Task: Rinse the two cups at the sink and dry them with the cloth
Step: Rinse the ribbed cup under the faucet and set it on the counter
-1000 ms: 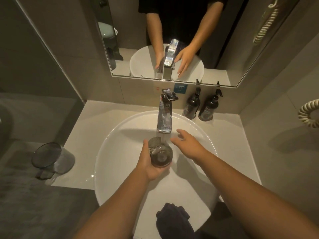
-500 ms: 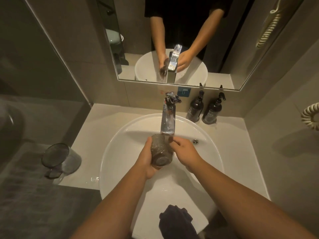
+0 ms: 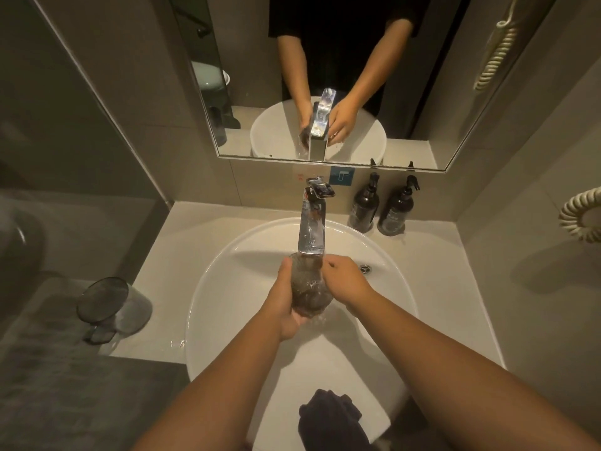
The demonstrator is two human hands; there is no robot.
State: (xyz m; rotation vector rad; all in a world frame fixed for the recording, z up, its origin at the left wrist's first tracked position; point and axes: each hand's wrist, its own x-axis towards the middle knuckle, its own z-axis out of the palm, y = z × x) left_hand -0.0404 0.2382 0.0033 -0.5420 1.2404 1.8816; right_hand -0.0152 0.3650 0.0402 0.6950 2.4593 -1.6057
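Wet smoked-glass cup (image 3: 310,288) under chrome tap (image 3: 311,229) above basin (image 3: 227,288), clasped by left hand (image 3: 286,307), right hand (image 3: 346,281) pinching rim; risk: slipping, chipping on spout or basin

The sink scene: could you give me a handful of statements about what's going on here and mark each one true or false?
1. The left hand grips a glass cup under the tap. True.
2. The second cup sits inside the basin. False: it lies tipped on its side at the counter's left edge, outside the basin.
3. Water is running over the held cup. True.
4. The dark cloth hangs on the wall. False: it is draped over the near rim of the basin.
5. Two dark pump bottles stand to the right of the tap. True.
6. The right hand is on the tap handle. False: it is against the held cup.
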